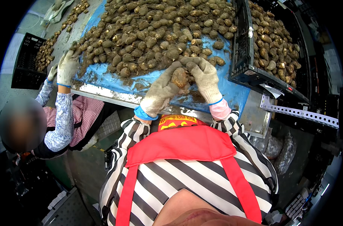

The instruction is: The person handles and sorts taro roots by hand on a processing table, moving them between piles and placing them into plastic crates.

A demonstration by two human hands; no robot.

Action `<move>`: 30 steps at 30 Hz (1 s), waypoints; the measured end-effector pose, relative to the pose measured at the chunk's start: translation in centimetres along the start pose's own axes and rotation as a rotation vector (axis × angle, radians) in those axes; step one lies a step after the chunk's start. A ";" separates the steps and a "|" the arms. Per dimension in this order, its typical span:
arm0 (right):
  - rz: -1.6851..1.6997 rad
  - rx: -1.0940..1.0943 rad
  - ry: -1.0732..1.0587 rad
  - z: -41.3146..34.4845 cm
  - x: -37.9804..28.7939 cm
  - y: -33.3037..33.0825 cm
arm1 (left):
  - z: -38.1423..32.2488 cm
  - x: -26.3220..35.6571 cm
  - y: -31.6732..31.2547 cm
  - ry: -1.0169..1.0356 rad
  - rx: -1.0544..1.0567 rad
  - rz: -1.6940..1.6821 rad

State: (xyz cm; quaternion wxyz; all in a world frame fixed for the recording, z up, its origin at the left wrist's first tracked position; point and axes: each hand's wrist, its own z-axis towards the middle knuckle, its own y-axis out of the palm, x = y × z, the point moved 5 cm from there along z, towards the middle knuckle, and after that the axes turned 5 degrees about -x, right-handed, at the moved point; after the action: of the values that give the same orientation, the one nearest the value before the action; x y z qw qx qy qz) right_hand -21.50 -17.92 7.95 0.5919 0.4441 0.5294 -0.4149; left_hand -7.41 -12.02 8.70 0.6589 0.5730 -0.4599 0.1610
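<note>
My left hand (161,91), in a soiled knitted work glove, holds a brown taro-like corm (179,78) over the near edge of the heap. From the other side, my right hand (204,76), gloved alike, bends its fingers against the corm's upper right. Part of the corm's right side and my right fingertips are hard to make out. Just beyond both hands spreads a large heap of similar soil-covered corms (149,34), with fine roots among them. Under the heap lies a blue plastic sheet (101,74), strewn with loose soil.
A black plastic crate (240,63) full of cleaner corms (273,53) stands at the right. To the left, a co-worker's gloved hand (68,67) is at the heap's edge. Another black crate (27,76) and loose corms (45,53) lie beyond. A perforated metal strip (301,113) juts out right.
</note>
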 end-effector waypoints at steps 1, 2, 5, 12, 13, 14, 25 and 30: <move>-0.021 -0.022 0.048 -0.2 0.0 -0.2 | 0.0 0.1 -0.2 0.016 0.004 0.009; -0.043 -0.045 0.096 -0.5 -0.2 -0.3 | 0.0 0.3 -0.4 0.032 0.008 0.018; -0.220 -0.158 0.208 -0.8 -0.4 -0.7 | 0.0 0.6 -0.6 0.047 0.081 0.100; -0.512 -0.296 0.189 -1.1 -1.7 -0.1 | -0.2 0.7 -1.3 0.041 0.211 0.503; -0.487 -0.294 0.199 -1.2 -1.5 0.0 | -0.2 1.1 -1.1 0.036 0.223 0.656; -0.503 -0.301 0.233 -1.2 -1.0 -0.1 | -0.3 1.6 -0.7 0.031 0.233 0.808; -0.809 -0.322 0.353 -1.4 -0.1 0.2 | -0.3 0.8 -1.3 0.195 0.091 1.345; -0.811 -0.233 0.222 -0.9 0.7 0.0 | -0.2 0.6 -1.0 0.036 0.165 1.180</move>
State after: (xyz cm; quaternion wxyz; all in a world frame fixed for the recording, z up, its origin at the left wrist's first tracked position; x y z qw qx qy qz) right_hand -21.69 -17.09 7.23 0.3668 0.1724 0.7648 -0.5009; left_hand -6.25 -12.34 8.61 0.4192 0.2671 -0.6753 0.5448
